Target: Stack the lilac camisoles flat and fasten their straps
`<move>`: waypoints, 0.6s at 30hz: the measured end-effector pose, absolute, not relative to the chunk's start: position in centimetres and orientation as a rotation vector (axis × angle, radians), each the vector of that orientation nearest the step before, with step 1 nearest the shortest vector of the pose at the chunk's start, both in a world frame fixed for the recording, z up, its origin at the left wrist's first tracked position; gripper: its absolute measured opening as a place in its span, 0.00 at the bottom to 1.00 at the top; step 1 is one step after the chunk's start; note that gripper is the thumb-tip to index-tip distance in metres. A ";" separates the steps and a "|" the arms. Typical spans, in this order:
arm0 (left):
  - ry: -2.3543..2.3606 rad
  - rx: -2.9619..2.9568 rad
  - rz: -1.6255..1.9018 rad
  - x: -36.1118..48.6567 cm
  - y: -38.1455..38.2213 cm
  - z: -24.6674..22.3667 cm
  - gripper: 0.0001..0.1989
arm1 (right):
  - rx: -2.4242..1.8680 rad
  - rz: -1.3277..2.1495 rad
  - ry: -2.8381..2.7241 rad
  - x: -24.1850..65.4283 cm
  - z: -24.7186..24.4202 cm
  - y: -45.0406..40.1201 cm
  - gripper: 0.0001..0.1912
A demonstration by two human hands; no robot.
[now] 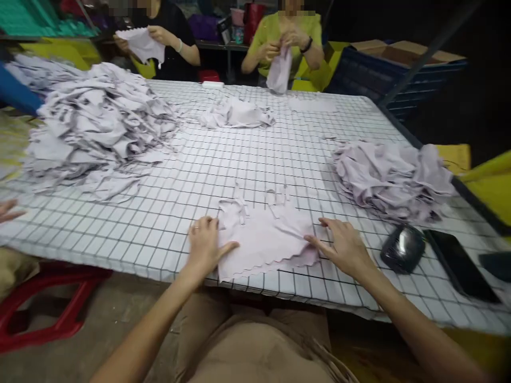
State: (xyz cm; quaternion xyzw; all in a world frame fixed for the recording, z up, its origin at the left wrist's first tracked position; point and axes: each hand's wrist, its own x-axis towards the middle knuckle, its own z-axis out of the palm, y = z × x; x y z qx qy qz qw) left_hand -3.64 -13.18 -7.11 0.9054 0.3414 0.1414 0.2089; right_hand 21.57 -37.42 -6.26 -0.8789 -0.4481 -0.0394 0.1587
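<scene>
A pale pinkish garment (263, 239) with thin straps and a wavy lower edge lies on the checked tablecloth (247, 165) in front of me. My left hand (205, 244) rests at its left edge, thumb spread over the cloth. At the right edge is my right hand (343, 244), fingers apart, with the thumb touching the fabric. The garment's lower right corner is folded and uneven, showing a second layer. Its straps lie loosely along the top.
A large garment heap (99, 117) covers the table's left, a smaller pile (391, 175) the right. Beside that lie a dark shiny object (403, 247) and a phone (459, 263). Two people across hold garments; another person's hand (10, 210) shows at left. A red stool (48, 308) stands below.
</scene>
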 end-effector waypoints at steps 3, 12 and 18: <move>0.794 2.396 0.343 -1.4 -14.2 -7.5 0.05 | -2.591 -0.091 -1.341 21.5 -7.5 -34.4 0.20; 1.145 1.601 1.017 -15.8 -1.2 -2.8 0.17 | -1.688 0.804 -1.119 9.6 -2.0 -16.7 0.25; 1.494 1.622 1.109 -28.0 11.0 2.8 0.30 | -1.235 0.990 -1.144 -3.6 -1.4 -2.9 0.20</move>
